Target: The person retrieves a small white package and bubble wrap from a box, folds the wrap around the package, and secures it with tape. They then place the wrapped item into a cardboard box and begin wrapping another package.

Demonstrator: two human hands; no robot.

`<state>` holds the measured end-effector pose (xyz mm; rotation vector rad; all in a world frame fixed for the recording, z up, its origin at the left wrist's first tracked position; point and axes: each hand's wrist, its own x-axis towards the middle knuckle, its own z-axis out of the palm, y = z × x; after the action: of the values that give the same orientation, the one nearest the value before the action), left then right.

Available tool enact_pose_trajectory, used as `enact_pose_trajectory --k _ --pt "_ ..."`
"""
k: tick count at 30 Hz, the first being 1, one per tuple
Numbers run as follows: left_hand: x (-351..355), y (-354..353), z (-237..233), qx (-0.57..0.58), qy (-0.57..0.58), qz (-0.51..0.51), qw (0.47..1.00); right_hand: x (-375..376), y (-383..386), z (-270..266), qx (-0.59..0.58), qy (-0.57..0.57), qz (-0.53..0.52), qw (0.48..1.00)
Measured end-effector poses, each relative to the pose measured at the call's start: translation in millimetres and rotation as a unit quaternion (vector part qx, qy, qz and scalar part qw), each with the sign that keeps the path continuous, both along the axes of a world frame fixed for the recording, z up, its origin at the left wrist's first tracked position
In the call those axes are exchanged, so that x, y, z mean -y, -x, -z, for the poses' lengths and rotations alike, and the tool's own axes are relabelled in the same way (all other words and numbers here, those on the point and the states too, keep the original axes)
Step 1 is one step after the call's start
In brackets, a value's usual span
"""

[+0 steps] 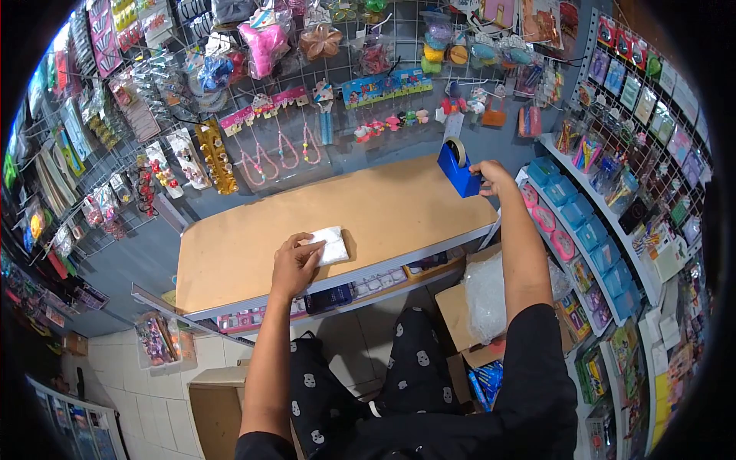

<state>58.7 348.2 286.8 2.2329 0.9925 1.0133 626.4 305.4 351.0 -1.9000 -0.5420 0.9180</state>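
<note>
A small white folded packet (332,248) lies flat near the front edge of the tan table; what it is made of is hard to make out. My left hand (294,263) rests at its left side, with bent fingers over that edge holding it. At the table's right end, my right hand (494,179) grips a blue tape dispenser (462,178) by its near end. A roll of tape (457,152) sits in the dispenser, which looks tilted at the table's back right corner.
The tan table (383,201) stands against a wire rack hung with hair accessories and toys (264,46). Shelves with blue boxes (590,226) curve along the right. Below are an open cardboard box (452,307) with bubble wrap (487,295) and a plastic bin (165,343).
</note>
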Motion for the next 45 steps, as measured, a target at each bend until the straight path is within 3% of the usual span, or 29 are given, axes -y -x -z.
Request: enact_pose_trajectory --k 13,16,19,22,25,34,38,44,45 --pt "-5.6 0.9 8.1 0.005 0.002 0.003 1.0 -5.5 -15.9 -1.6 -0.081 -0.007 0.0 0.997" --pt "-0.8 0.0 0.5 0.007 0.017 0.001 1.0 -5.9 -10.3 -14.6 -0.029 0.012 0.014 0.999" --pt "-2.8 -0.5 5.1 0.018 0.022 0.002 1.0 0.8 8.9 -32.4 0.156 0.051 0.006 0.986" --pt "-0.6 -0.8 3.1 0.024 0.027 0.002 0.999 4.4 6.6 -32.2 0.194 0.033 -0.002 0.98" --pt "-0.7 -0.1 2.9 0.014 0.011 0.0 1.0 7.0 8.7 -30.7 0.176 0.008 0.016 0.984" --pt "-7.6 0.7 12.1 0.001 -0.003 -0.007 1.0 9.2 2.5 -24.5 -0.033 -0.06 0.021 0.997" --pt "-2.9 -0.1 6.7 0.022 0.057 -0.003 0.998 8.8 4.4 -18.8 0.001 -0.069 0.044 0.997" --pt "-8.8 1.6 14.5 -0.001 -0.002 -0.006 1.0 14.8 11.9 -20.8 -0.016 -0.099 0.059 0.993" --pt "-5.0 0.9 7.8 0.004 0.03 -0.007 1.0 14.1 9.9 -19.2 -0.023 -0.106 0.061 0.992"
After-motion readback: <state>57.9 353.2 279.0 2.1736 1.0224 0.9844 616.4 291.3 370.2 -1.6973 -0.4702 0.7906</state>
